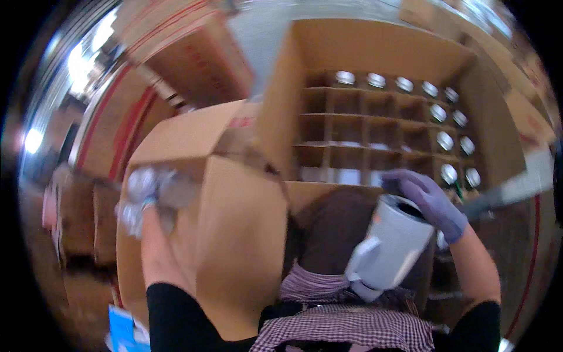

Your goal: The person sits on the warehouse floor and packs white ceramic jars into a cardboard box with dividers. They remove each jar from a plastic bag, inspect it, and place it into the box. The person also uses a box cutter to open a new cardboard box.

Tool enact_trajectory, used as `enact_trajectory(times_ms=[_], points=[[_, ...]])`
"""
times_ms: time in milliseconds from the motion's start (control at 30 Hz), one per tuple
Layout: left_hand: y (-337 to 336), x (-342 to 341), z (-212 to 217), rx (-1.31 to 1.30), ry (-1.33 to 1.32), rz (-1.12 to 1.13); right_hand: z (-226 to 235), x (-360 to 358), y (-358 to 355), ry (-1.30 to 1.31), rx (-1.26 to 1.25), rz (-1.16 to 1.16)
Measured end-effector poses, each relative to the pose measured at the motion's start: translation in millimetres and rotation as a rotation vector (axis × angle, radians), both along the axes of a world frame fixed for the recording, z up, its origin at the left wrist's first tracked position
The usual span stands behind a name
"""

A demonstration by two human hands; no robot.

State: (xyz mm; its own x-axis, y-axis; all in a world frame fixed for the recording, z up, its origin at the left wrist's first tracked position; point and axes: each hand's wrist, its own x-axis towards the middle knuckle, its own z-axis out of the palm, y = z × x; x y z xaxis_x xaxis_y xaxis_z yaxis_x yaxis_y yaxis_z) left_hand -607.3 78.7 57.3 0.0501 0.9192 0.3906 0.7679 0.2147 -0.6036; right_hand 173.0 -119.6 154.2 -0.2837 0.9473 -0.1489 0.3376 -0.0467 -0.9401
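Observation:
A large white handled tumbler [399, 240] leans across my lap, its dark open mouth tilted up and away and its handle on the left. My right hand [431, 202], in a lilac glove, curls over the tumbler's rim and holds it there. My left arm reaches into an open cardboard box [240, 234] on the left. Inside, my left hand [149, 200] is among shiny clear-plastic-wrapped things [143, 183]; its fingers are blurred and mostly covered, so their grip does not show.
Ahead stands a large open carton [384, 41] with cardboard dividers [346, 120]. Silver-topped items [444, 141] fill its back row and right-hand columns. More cartons [193, 64] are stacked at the far left. A grey bar-like thing [516, 188] juts in at right.

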Motion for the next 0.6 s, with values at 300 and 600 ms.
enact_trajectory(times_ms=[300, 600], points=[[-61.8, 107.2, 192.9, -0.49, -1.643, -0.193, 30.9, 52.3, -25.6, 0.193, 0.142, -0.236], [-97.9, 319.1, 297.4, -0.57, -2.443, -1.585, 61.4, -19.9, -49.3, 0.235, 0.583, 0.037]])
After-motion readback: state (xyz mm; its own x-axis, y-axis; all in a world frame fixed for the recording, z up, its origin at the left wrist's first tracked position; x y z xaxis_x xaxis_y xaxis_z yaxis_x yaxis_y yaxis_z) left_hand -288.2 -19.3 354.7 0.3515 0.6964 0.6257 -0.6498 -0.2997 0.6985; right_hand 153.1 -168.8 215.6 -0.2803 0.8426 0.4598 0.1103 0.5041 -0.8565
